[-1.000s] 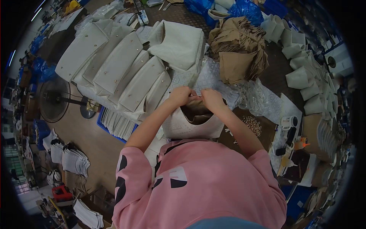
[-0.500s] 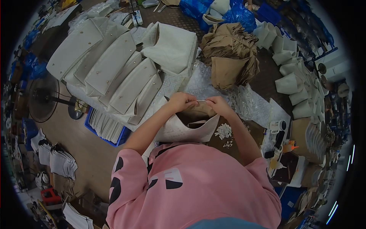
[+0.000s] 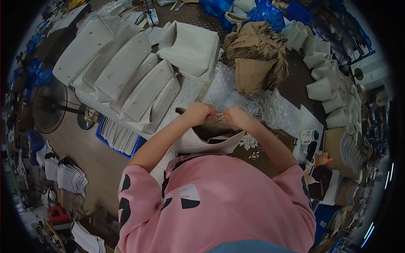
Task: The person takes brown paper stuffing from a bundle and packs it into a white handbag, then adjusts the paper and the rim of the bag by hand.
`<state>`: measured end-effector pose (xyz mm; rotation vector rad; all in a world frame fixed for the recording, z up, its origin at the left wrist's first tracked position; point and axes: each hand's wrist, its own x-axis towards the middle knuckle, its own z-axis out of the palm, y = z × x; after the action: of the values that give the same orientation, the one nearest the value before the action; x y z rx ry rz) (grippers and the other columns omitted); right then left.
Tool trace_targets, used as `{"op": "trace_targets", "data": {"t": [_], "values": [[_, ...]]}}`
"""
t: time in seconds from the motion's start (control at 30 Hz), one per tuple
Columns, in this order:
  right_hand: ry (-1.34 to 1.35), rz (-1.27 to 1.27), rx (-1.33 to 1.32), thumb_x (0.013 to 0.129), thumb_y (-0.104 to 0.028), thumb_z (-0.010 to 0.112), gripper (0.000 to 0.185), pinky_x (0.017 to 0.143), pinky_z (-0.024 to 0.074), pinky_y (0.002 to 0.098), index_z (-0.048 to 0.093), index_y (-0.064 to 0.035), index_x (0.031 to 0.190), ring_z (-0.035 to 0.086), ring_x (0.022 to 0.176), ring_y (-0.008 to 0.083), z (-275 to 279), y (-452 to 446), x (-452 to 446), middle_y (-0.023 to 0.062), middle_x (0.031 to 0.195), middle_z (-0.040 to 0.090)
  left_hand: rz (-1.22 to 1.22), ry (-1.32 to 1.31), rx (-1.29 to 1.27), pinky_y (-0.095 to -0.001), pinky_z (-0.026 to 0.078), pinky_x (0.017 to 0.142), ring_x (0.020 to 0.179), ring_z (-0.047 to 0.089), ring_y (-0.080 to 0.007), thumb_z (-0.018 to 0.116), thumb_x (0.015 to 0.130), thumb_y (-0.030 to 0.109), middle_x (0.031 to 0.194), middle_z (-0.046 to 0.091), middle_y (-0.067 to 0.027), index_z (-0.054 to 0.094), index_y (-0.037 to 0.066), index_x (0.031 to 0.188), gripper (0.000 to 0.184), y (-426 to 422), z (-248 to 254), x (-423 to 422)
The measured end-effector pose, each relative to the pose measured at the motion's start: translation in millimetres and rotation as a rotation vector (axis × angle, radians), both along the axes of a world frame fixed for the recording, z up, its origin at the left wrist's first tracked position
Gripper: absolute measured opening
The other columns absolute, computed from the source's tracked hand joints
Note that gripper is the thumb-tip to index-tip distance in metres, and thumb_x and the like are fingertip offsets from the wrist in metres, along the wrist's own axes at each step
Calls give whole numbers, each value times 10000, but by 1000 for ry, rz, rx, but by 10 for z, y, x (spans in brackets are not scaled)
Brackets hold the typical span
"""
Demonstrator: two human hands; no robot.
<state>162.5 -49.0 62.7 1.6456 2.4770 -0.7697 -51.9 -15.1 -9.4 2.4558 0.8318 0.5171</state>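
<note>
A white bag (image 3: 202, 144) stands open-topped against the front of my body, brown inside. My left hand (image 3: 201, 114) is closed at its far rim, fingers pinched together. Close beside it, my right hand (image 3: 237, 117) is also closed at the rim. A thin pale strip shows between the two sets of fingertips; the fingertips hide what exactly they pinch. Small white pieces (image 3: 248, 141) lie just right of the bag.
White bags with metal studs (image 3: 126, 69) lie at the back left, near a heap of brown paper pieces (image 3: 255, 71). Clear plastic (image 3: 276, 111) lies beyond my right hand. White bags (image 3: 322, 88) line the right side. A fan (image 3: 49, 109) stands left.
My hands have moved closer together at the bag's rim since half a second ago. The view has shifted slightly, and the bag's opening has changed shape a little.
</note>
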Motion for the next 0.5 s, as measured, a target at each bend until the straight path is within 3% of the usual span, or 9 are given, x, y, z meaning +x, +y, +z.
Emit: {"op": "trace_targets", "data": {"t": [0.13, 0.27, 0.37, 0.4, 0.5], "values": [[-2, -26, 52, 933, -252, 546, 234, 683, 502, 506, 623, -30, 931, 656, 750, 402, -21, -414, 410, 202, 766, 657, -13, 360, 59, -418, 513, 717, 862, 649, -282, 678, 813, 302, 814, 637, -73, 728, 112, 867, 204, -107, 608, -534], [26, -127, 92, 940, -207, 544, 201, 642, 508, 494, 609, -18, 951, 646, 734, 419, 180, -925, 432, 210, 782, 655, 193, 586, -40, -430, 519, 697, 811, 656, -315, 672, 829, 266, 832, 655, -84, 729, 106, 869, 174, -569, 886, -1086], [163, -197, 230, 942, -165, 556, 160, 624, 507, 483, 612, -22, 987, 643, 758, 423, 212, -997, 310, 234, 798, 648, 435, 418, -1, -457, 517, 667, 776, 659, -335, 655, 850, 210, 862, 674, -111, 700, 124, 1010, 187, -946, 1076, -1110], [222, -216, 304, 933, -163, 562, 156, 613, 515, 473, 612, -25, 989, 648, 737, 410, 263, -894, 277, 216, 797, 657, 475, 408, 30, -487, 506, 616, 719, 656, -358, 616, 872, 148, 808, 671, -155, 572, 155, 1229, 359, -1032, 1211, -1033], [356, -254, 588, 915, -142, 580, 159, 613, 522, 466, 619, -49, 1038, 652, 734, 395, 233, -410, 248, 218, 794, 656, 481, 353, -66, -499, 488, 566, 647, 638, -383, 590, 875, 118, 706, 639, -177, 435, 186, 1335, 490, -1161, 1408, -796]]}}
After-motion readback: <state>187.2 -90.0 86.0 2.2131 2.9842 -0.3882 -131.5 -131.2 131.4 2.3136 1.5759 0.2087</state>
